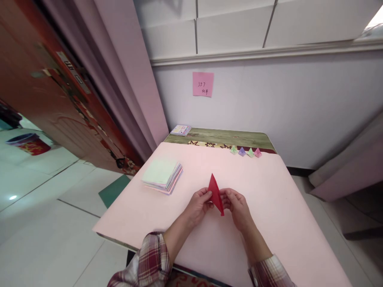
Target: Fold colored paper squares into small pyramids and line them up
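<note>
A red paper [215,193], folded into a narrow pointed shape, stands upright above the pink table cover [269,207], its tip pointing away from me. My left hand [199,206] pinches its left edge with closed fingers. My right hand [237,205] pinches its right edge the same way. Both hands hold the paper just above the table's middle, near the front.
A stack of pastel paper sheets [163,175] lies to the left of my hands. Several small folded paper pieces [245,152] sit in a row at the far edge. A flat pack [180,130] lies at the table's back left corner. A pink note [203,84] sticks on the wall.
</note>
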Tool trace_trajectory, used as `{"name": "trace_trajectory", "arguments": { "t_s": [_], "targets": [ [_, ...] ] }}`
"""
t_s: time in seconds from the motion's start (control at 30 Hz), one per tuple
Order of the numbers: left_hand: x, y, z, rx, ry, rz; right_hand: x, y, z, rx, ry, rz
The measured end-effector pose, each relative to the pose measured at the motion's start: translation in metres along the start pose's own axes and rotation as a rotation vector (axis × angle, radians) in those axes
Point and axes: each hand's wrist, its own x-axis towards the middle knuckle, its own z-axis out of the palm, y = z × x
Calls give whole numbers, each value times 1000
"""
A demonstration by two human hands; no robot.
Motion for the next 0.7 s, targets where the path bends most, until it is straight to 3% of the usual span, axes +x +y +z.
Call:
{"name": "trace_trajectory", "arguments": {
  "t_s": [0.17, 0.7],
  "targets": [
    [-4, 6, 2, -36, -91, -42, 0, -2, -1, 17, -28, 35],
    [-3, 3, 0, -192, -181, -96, 1, 2, -2, 46, -109, 71]
  ]
}}
